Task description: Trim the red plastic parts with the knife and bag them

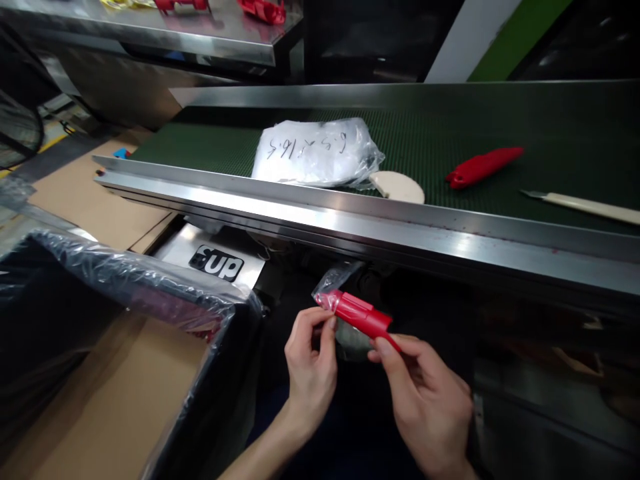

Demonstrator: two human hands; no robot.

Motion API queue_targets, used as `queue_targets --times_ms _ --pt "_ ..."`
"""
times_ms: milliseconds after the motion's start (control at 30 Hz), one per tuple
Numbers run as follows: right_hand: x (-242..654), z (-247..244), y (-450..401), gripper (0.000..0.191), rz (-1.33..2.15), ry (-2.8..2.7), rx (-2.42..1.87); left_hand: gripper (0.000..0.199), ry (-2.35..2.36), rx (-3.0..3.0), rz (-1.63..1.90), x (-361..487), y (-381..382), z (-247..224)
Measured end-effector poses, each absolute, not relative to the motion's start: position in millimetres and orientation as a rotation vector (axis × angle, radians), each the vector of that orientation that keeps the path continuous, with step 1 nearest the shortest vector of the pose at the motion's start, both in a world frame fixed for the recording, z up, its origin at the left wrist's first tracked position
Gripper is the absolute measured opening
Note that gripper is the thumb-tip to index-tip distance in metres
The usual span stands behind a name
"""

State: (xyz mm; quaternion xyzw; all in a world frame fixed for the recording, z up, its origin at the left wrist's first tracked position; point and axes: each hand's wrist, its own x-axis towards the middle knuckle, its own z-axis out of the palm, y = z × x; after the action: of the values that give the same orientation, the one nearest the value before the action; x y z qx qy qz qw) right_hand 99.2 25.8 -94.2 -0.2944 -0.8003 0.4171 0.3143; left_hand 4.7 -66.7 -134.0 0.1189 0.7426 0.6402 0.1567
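Note:
A red plastic part (363, 316) is held in front of me, below the conveyor's near rail. Its left end sits inside the mouth of a small clear plastic bag (334, 280). My left hand (313, 357) pinches the bag's edge between thumb and forefinger beside that end. With thumb and fingers closed, my right hand (425, 393) grips the part's narrow right end. On the belt beyond lies another red part (484, 167), apart from both hands.
The green conveyor belt (210, 137) carries a handwritten plastic packet (313, 153), a cream half-round piece (400, 187) and a pale-handled knife (590, 205). A plastic-lined box (200, 303) stands at left. Red parts (263, 10) rest on the metal table (225, 40) behind.

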Motion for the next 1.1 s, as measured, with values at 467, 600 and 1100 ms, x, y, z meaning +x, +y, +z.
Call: queue_targets --times_ms 467,600,1100 --pt "96 -111 48 0.029 0.879 -2.438 -0.145 0.011 2.134 0.588 1.823 -8 -87 -133" --pt "89 -94 65 0.033 0.619 -2.763 0.27 0.012 2.131 0.606 1.707 -26 -94 -128" --pt "62 -70 45 0.014 1.502 -2.657 -0.208 0.078 1.848 1.06 1.521 -24 -138 -94"
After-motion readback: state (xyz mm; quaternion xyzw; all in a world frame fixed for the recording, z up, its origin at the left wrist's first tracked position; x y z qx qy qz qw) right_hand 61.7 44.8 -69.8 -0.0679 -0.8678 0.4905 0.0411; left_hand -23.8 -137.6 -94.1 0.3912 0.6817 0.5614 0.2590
